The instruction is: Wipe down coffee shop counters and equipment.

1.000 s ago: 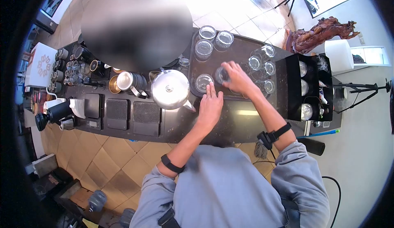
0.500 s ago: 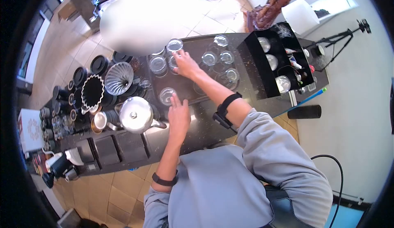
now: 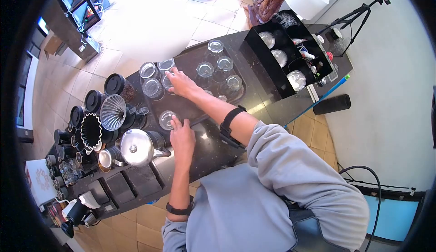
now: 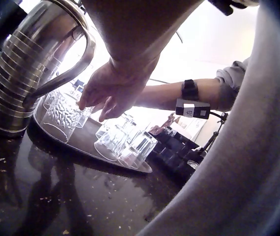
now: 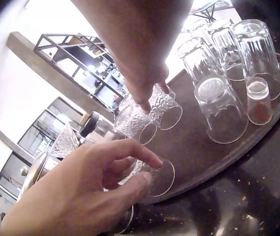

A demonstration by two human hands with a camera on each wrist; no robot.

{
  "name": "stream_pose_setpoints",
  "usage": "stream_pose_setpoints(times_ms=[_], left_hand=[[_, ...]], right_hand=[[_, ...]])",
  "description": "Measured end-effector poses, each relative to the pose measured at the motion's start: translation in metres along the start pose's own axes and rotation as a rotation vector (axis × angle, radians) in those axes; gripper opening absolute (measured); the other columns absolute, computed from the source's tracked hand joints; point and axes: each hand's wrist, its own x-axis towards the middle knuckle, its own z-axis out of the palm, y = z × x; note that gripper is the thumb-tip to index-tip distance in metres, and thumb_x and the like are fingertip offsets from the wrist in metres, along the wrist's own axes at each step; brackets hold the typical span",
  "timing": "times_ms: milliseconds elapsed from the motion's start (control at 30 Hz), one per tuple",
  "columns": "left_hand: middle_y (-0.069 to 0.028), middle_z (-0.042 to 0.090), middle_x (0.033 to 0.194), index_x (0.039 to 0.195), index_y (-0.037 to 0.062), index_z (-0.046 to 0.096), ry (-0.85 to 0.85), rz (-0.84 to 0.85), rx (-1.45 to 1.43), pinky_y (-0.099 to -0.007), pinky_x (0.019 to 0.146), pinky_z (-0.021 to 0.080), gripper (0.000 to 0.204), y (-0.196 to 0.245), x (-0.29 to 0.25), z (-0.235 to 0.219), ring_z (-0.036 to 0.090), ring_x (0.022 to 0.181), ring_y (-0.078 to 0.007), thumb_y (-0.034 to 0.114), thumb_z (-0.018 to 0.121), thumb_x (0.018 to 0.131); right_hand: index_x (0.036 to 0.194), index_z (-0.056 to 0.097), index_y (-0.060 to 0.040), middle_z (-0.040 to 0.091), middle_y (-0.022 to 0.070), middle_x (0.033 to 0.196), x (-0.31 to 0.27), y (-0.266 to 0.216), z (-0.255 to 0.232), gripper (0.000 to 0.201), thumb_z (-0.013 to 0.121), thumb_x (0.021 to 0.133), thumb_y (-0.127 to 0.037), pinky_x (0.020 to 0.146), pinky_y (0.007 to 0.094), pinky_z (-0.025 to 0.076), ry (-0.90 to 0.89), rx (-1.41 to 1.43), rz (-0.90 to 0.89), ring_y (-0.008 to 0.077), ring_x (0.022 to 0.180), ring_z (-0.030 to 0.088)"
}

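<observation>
My right hand grips an upturned textured drinking glass at the tray's far left; in the right wrist view its fingers straddle the glass's base. Three similar glasses stand close around it, one of them a textured glass to its left. Nearer the front edge, my left hand reaches forward with index and middle fingers extended, fingertips at the side of another textured glass. In the left wrist view this glass stands upturned on the tray, beside the left fingertips.
The dark tray also carries several clear glasses on its right and a small glass. Left of the left hand stands a steel kettle. A black organizer box sits at right, with black jars and drippers at left.
My right hand has carried a glass from the tray's middle to the group at its far left. The left hand stays beside its glass. The head view has swung round to the right.
</observation>
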Motion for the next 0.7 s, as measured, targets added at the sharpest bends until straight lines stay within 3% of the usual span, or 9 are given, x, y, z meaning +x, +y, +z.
stream_pose_setpoints(times_ms=[167,233,267,333,433,467,533,667,700], left_hand=[[-0.0370,0.049,0.131,0.107,0.0027,0.060,0.057,-0.029,-0.013,-0.0449,0.090,0.049,0.023,0.002,0.005,0.001,0.053,0.121,-0.0436,0.009,0.058,0.085],[-0.0306,0.056,0.126,0.106,0.0071,0.060,0.159,-0.020,-0.045,-0.0477,0.078,0.052,0.019,-0.002,0.004,0.005,0.063,0.103,-0.0409,0.012,0.058,0.087],[-0.0306,0.056,0.126,0.106,0.0071,0.060,0.157,-0.029,-0.036,-0.0477,0.078,0.052,0.019,-0.002,0.003,0.006,0.063,0.103,-0.0409,0.012,0.058,0.087],[-0.0275,0.056,0.129,0.106,0.0058,0.061,0.181,-0.052,-0.070,-0.0453,0.086,0.047,0.020,0.000,0.002,0.002,0.059,0.114,-0.0348,0.012,0.057,0.087],[-0.0197,0.061,0.122,0.108,0.0064,0.061,0.235,-0.101,-0.064,-0.0434,0.086,0.046,0.022,0.004,0.001,-0.003,0.060,0.111,-0.0310,0.013,0.059,0.087],[-0.0208,0.057,0.128,0.115,0.0049,0.058,0.211,-0.107,-0.115,-0.0437,0.090,0.045,0.032,0.003,0.001,-0.005,0.058,0.113,-0.0342,0.012,0.062,0.084],[-0.0263,0.050,0.130,0.126,0.0029,0.052,0.295,-0.178,0.046,-0.0450,0.095,0.044,0.048,0.005,0.004,-0.010,0.054,0.114,-0.0409,0.013,0.068,0.082],[-0.0318,0.045,0.128,0.136,0.0019,0.043,0.370,-0.203,0.205,-0.0471,0.095,0.045,0.064,-0.008,0.019,0.005,0.052,0.113,-0.0468,0.016,0.072,0.080],[-0.0323,0.045,0.126,0.138,0.0022,0.040,0.286,-0.270,0.092,-0.0480,0.094,0.046,0.068,-0.013,0.025,0.006,0.052,0.112,-0.0473,0.017,0.073,0.081]], right_hand=[[0.141,0.040,0.0001,0.041,0.0259,0.136,-0.001,-0.002,-0.006,0.080,0.080,0.074,-0.017,0.097,0.0455,0.049,-0.074,-0.017,0.039,0.0428,0.115,0.054],[0.144,0.033,0.0003,0.044,0.0263,0.135,-0.009,-0.008,-0.015,0.084,0.077,0.075,-0.020,0.098,0.0455,0.047,-0.073,-0.089,0.042,0.0425,0.117,0.053],[0.144,0.033,0.0003,0.044,0.0263,0.135,-0.014,-0.008,-0.022,0.084,0.077,0.075,-0.020,0.098,0.0455,0.047,-0.076,-0.078,0.036,0.0425,0.117,0.053],[0.140,0.038,0.0000,0.051,0.0248,0.126,-0.022,-0.011,-0.034,0.074,0.072,0.077,-0.020,0.097,0.0468,0.046,-0.028,-0.125,0.030,0.0408,0.113,0.054],[0.124,0.054,-0.0002,0.058,0.0206,0.116,-0.045,-0.003,-0.053,0.051,0.069,0.079,-0.020,0.099,0.0448,0.043,-0.062,-0.224,-0.040,0.0366,0.112,0.055],[0.118,0.059,-0.0017,0.058,0.0182,0.116,-0.053,-0.002,-0.064,0.043,0.067,0.080,-0.020,0.099,0.0437,0.042,-0.116,-0.278,-0.062,0.0343,0.112,0.055],[0.101,0.064,-0.0029,0.060,0.0187,0.108,-0.079,0.015,-0.067,0.027,0.064,0.077,-0.014,0.103,0.0459,0.040,-0.016,-0.174,-0.165,0.0347,0.107,0.057],[0.101,0.063,-0.0025,0.060,0.0174,0.107,-0.106,0.028,-0.068,0.026,0.065,0.076,-0.008,0.104,0.0449,0.040,0.018,-0.098,-0.251,0.0334,0.106,0.057],[0.102,0.063,-0.0024,0.060,0.0171,0.107,-0.113,0.030,-0.064,0.026,0.064,0.076,-0.007,0.104,0.0445,0.040,0.006,-0.150,-0.259,0.0331,0.107,0.057]])
